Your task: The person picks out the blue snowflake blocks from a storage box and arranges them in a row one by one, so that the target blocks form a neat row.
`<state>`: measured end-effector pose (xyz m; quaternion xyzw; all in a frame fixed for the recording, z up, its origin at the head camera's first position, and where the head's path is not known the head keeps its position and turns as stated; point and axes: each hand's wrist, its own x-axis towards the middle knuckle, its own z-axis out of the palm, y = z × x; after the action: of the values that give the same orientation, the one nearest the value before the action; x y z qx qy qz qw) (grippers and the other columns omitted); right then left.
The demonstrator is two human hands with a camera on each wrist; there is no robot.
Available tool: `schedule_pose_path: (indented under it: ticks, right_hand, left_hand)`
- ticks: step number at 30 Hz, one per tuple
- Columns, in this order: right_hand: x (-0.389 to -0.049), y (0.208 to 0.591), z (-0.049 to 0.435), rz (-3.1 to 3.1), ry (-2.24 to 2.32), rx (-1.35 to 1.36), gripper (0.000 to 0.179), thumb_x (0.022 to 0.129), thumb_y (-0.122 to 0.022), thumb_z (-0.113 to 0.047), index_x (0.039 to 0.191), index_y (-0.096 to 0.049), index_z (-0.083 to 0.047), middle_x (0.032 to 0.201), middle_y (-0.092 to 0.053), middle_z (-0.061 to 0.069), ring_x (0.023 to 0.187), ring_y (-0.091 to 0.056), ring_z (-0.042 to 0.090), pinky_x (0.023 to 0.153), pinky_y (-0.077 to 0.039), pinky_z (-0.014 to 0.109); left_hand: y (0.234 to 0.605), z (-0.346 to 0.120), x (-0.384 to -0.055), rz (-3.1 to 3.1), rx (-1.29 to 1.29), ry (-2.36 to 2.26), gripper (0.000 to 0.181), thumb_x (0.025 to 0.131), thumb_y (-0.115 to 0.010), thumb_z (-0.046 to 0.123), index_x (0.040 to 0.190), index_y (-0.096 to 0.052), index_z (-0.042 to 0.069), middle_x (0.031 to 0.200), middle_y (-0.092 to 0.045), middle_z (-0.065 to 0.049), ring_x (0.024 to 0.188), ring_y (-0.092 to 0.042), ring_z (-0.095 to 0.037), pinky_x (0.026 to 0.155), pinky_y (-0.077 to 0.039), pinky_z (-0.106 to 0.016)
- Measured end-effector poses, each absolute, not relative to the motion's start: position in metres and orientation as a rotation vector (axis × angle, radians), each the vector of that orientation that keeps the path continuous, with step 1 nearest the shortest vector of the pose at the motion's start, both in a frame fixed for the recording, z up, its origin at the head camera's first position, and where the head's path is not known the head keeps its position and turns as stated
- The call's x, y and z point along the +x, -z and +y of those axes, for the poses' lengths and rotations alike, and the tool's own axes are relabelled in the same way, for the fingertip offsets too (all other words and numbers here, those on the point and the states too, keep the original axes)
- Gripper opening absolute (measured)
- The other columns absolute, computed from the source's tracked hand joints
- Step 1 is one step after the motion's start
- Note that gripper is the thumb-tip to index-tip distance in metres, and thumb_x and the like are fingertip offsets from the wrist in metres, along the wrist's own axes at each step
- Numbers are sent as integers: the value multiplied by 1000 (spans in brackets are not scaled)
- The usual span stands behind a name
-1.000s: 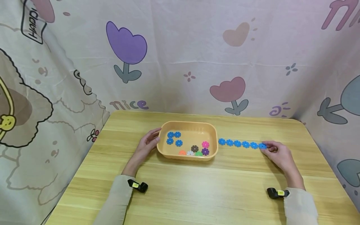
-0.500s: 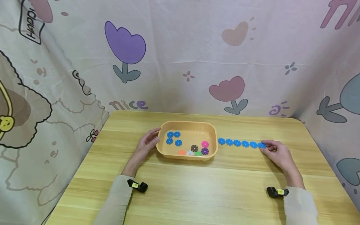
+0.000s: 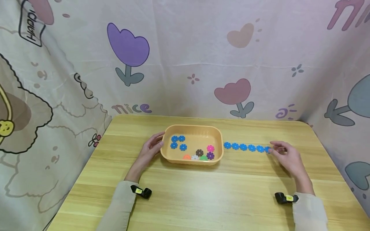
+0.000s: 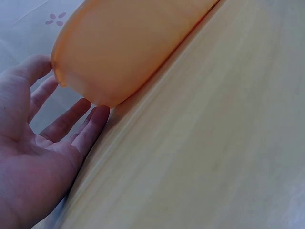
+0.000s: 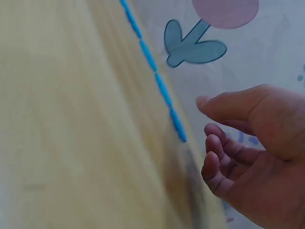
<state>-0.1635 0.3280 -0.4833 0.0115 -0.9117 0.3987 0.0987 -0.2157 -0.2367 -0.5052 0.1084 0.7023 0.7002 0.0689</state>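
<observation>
A light-orange plastic tray (image 3: 173,161) stands on the wooden table. My left hand (image 3: 150,148) rests its fingertips against the tray's left end. In the left wrist view, the fingers (image 4: 93,129) touch the tray's outer wall, fairly straight. A straight row of blue notched plastic discs (image 3: 243,147) lies flat to the right of the tray. Beside the row's right end is my right hand (image 3: 287,157), partly covering the last disc in the head view. In the right wrist view, its loosely bent fingers stand apart from the blue row (image 5: 163,89) and hold nothing.
Inside the tray, several blue discs (image 3: 183,147) lie at the left. Brown (image 3: 199,153), pink (image 3: 210,148), purple (image 3: 210,156), green, white and orange discs lie towards the front right. A printed cloth (image 3: 173,48) hangs behind the table (image 3: 196,199).
My right hand has let go of the last blue disc; its fingers have parted and drawn slightly right. The left hand and the tray have stayed in place.
</observation>
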Motion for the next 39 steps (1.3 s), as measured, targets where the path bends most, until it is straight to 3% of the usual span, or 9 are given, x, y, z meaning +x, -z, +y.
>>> schedule_pose_path:
  ticks: [7, 20, 30, 39]
  right_hand:
    - [-163, 467, 313, -2605, -1283, 105, 34, 100, -69, -13, 128, -65, 4, 112, -65, 20, 93, -58, -3, 78, -48, 4]
    - [-161, 446, 268, -2573, -1334, 232, 34, 99, -69, -13, 132, -65, -4, 111, -65, 14, 96, -60, 1, 77, -51, 8]
    - [-155, 432, 233, -2465, -1380, 372, 31, 96, -71, -3, 127, -68, -7, 106, -68, 11, 93, -62, 10, 74, -53, 13]
    - [-160, 433, 196, -2463, -1422, 463, 32, 94, -74, -1, 125, -68, -4, 105, -68, 8, 93, -62, 13, 78, -57, 19]
  left_hand:
    - [505, -237, -216, 2128, 335, -2101, 49, 105, -62, 24, 152, -49, 16, 154, -47, -15, 137, -50, -35, 101, -53, -33]
    - [505, -236, -215, 2106, 337, -2114, 51, 106, -61, 21, 153, -47, 12, 155, -45, -17, 137, -49, -37, 101, -53, -33]
    - [506, -235, -216, 2117, 350, -2115, 50, 105, -61, 23, 152, -48, 14, 154, -46, -16, 137, -50, -35, 102, -53, -34]
    - [507, -237, -216, 2118, 347, -2109, 50, 106, -60, 24, 153, -47, 14, 155, -45, -16, 137, -49, -36, 101, -53, -33]
